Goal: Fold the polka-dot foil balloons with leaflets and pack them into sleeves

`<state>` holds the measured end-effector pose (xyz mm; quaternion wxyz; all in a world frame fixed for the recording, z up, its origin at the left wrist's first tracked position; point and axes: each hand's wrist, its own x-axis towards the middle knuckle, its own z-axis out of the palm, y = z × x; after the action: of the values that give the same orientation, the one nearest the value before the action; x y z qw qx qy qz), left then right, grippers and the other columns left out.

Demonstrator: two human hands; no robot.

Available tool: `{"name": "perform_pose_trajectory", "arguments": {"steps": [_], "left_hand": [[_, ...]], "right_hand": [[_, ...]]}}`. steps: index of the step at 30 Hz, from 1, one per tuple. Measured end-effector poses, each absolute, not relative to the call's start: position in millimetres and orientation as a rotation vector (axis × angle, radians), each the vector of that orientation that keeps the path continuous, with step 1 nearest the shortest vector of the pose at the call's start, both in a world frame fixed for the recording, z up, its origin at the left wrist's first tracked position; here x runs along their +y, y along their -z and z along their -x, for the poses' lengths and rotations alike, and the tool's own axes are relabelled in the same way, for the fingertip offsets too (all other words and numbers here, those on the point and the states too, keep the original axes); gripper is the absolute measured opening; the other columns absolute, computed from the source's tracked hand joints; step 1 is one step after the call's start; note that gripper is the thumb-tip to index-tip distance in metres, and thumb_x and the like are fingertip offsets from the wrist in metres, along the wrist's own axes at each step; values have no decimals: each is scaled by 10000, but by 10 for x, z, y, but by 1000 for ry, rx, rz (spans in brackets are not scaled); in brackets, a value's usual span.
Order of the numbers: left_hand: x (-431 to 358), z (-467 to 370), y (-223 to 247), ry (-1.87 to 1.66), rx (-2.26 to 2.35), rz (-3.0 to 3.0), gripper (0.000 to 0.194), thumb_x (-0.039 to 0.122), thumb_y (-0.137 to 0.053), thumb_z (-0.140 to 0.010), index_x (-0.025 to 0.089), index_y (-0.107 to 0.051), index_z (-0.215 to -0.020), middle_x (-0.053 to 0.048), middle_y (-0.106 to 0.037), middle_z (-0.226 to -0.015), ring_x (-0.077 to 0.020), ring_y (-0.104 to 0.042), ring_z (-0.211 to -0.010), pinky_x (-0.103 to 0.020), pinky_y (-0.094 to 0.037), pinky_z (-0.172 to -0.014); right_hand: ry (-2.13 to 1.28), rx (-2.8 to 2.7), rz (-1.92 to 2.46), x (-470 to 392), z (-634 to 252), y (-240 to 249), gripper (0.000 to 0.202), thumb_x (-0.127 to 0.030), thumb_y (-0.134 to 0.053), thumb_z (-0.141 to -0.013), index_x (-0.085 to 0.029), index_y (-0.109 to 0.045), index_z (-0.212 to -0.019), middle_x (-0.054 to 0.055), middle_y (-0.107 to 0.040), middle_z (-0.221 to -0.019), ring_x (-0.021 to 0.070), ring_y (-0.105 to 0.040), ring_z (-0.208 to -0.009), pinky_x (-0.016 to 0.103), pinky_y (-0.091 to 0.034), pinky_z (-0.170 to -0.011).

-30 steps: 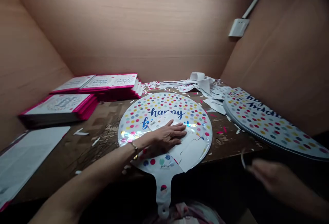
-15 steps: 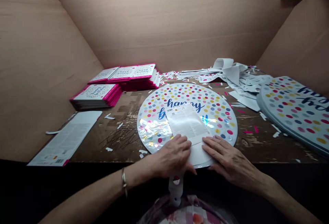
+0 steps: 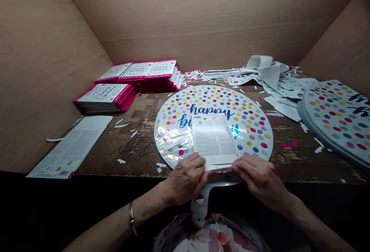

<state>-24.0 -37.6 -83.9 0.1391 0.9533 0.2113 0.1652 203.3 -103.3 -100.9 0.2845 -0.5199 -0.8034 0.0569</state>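
Observation:
A printed white card [image 3: 215, 138] lies on the round dotted foil balloon [image 3: 251, 119], covering part of its blue lettering. My left hand [image 3: 189, 177] is closed on the card's near left corner, and a metal bangle circles that wrist. At the near right corner, my right hand [image 3: 260, 178] pinches the same card. The near edge of the card looks folded between my fingers. Below the balloon, its white tail [image 3: 200, 205] hangs over the table's front edge towards my lap.
Folded pink-edged cards [image 3: 101, 94] stand in stacks at the back left. An unfolded card [image 3: 73, 148] lies at the left. White strips [image 3: 268, 71] and scraps litter the back. More dotted balloons [image 3: 341, 117] are piled at the right. Cardboard walls [image 3: 187, 21] surround the table.
The card has turned straighter and its near flap has been folded up. My right hand has gone from flat and spread to a pinch on the card's edge. The view has shifted slightly.

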Motion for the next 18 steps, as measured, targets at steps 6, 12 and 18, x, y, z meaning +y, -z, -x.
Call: {"name": "perform_pose_trajectory", "arguments": {"steps": [6, 12, 18], "left_hand": [[-298, 145, 896, -455, 1037, -2752, 253, 228, -465, -875, 141, -546, -652, -64, -568, -747, -185, -518, -718, -327, -478, -648], [-280, 160, 942, -400, 973, -2884, 223, 183, -485, -869, 147, -579, -1068, -112, -530, -1246, -304, -446, -1147, -538, -373, -945], [-704, 364, 876, -342, 785, -2993, 528, 483, -515, -826, 122, -514, -1210, -132, -510, -1283, -387, -363, -1244, -658, -274, -976]], "right_hand": [[-306, -2014, 1759, -900, -1907, 1037, 180, -270, -439, -891, -190, -527, -755, 10, -568, -690, 148, -543, -627, 278, -396, -588], [74, -2057, 1718, -853, -1817, 1090, 125, -175, -495, -854, -186, -599, -785, 76, -588, -928, 232, -520, -872, 382, -401, -761], [105, -2174, 1319, -1238, -1763, 1211, 243, -207, -519, -857, -98, -589, -1062, 124, -616, -994, 236, -550, -960, 448, -405, -907]]}}
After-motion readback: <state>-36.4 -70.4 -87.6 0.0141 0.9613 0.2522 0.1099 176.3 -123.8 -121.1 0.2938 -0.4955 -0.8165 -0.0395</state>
